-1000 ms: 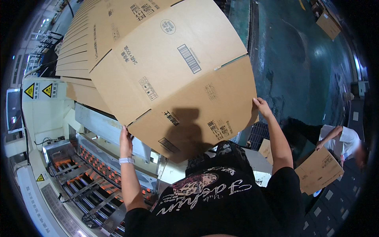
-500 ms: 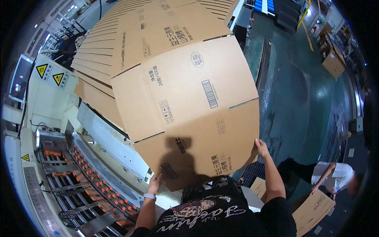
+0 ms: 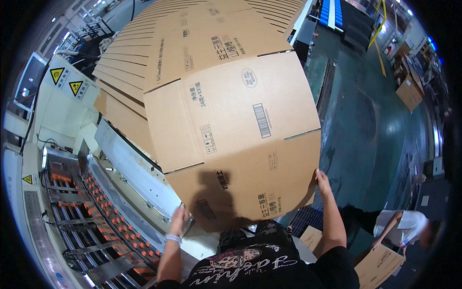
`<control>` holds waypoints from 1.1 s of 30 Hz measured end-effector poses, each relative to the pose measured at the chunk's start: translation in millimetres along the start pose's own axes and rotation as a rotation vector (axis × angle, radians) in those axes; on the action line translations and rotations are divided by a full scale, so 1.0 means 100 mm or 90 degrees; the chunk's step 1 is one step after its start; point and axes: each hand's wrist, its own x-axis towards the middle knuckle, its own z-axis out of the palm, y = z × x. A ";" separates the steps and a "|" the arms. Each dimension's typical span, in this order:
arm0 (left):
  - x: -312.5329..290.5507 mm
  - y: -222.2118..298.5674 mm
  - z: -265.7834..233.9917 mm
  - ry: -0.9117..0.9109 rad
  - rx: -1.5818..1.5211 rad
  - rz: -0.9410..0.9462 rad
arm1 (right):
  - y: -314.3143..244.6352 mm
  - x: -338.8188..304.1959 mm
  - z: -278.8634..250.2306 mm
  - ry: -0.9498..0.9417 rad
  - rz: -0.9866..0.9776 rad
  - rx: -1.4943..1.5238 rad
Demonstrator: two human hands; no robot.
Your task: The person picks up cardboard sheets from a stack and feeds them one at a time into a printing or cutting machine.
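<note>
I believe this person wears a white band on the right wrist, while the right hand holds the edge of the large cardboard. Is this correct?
Not quite: the head view shows the white band at the left wrist. The right hand does hold the large cardboard's edge.

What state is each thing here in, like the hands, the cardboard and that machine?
Front cardboard sheet: opened out, slotted, printed side up.
Right hand: gripping the sheet's right edge, thumb on top.
Left hand: beside the sheet's lower left edge; whether it touches, I can't tell.
Wristband: fastened around the left wrist.
Roller machine: rollers exposed; running or stopped, I can't tell.
Co-worker's cardboard: held at a tilt.
</note>
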 end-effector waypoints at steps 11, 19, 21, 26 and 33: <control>1.54 3.04 -0.15 0.099 -0.074 0.265 | -3.24 1.01 0.60 0.101 -0.380 -0.076; 2.21 3.45 -0.58 0.031 -0.133 0.200 | -2.50 0.07 0.54 -0.016 -0.312 0.153; 2.23 3.47 -0.42 -0.078 -0.160 0.173 | -2.11 -0.20 0.35 -0.007 -0.281 0.186; 2.03 3.24 -0.08 -0.133 -0.046 0.170 | -1.27 -0.58 0.07 0.067 -0.174 0.257; 0.84 3.31 0.35 -0.180 -0.062 0.189 | -0.92 -1.00 -0.12 0.128 -0.178 0.400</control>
